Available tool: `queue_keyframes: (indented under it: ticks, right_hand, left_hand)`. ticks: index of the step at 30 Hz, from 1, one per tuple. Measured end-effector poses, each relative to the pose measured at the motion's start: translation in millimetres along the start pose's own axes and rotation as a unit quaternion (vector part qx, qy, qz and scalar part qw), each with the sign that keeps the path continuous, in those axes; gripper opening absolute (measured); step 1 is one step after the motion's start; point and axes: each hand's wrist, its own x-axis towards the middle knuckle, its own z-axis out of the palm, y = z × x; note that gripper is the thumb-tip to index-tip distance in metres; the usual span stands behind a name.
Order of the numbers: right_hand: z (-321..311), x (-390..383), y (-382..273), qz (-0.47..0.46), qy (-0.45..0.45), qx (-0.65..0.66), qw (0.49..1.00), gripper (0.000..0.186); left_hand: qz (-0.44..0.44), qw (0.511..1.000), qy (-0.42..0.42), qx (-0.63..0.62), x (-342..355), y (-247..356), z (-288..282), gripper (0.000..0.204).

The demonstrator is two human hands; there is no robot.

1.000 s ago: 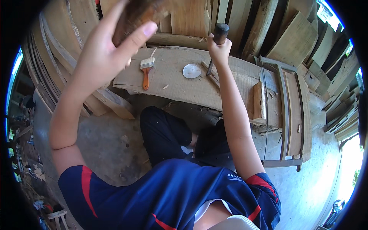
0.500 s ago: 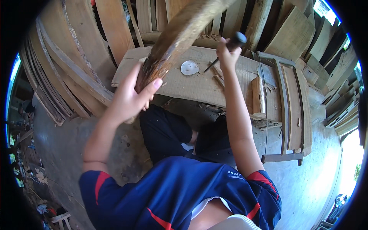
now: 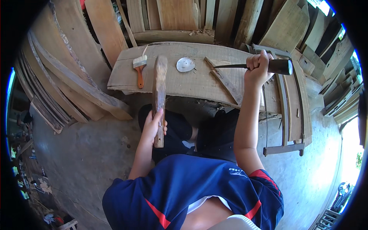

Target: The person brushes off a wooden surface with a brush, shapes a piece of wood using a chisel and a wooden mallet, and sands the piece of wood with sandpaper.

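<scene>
My left hand is wrapped round the narrow lower end of a wooden club, held nearly upright before the bench's near edge. Its thick, worn end points away from me. On the right, my raised right hand grips a chisel with a dark handle. The chisel's thin, tapering metal shaft points left, its tip over a narrow wooden strip. A round, whitish disc with small dark marks lies on the wooden bench. Left of the club rests a flat paintbrush with an orange-brown handle.
A wooden frame saw leans at the bench's right end beside a board. Tall planks stand on the left, and more boards line the back. Grey concrete floor surrounds my legs.
My left hand has brought the club down and nearer, from tilted to almost upright, uncovering the paintbrush. My right hand has shifted right, turning the chisel from slanting downward to nearly level.
</scene>
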Motion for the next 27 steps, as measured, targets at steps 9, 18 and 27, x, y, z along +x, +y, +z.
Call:
queue_keyframes:
  ticks: [9, 18, 27]
  right_hand:
    - [-9.1, -14.3, -1.3, 0.011, -0.028, -0.089, 0.996, 0.028]
    - [-44.7, -33.6, -7.5, -0.061, -0.018, -0.267, 0.962, 0.026]
    - [-53.4, -44.7, -9.1, -0.078, -0.025, -0.326, 0.942, 0.029]
  left_hand:
    - [0.013, 1.000, 0.009, 0.021, -0.9, -28.7, -5.3, 0.032]
    - [0.033, 0.991, 0.049, 0.121, 4.6, -36.6, -0.4, 0.034]
    - [0.030, 0.987, 0.055, 0.150, 5.6, -37.0, 1.3, 0.035]
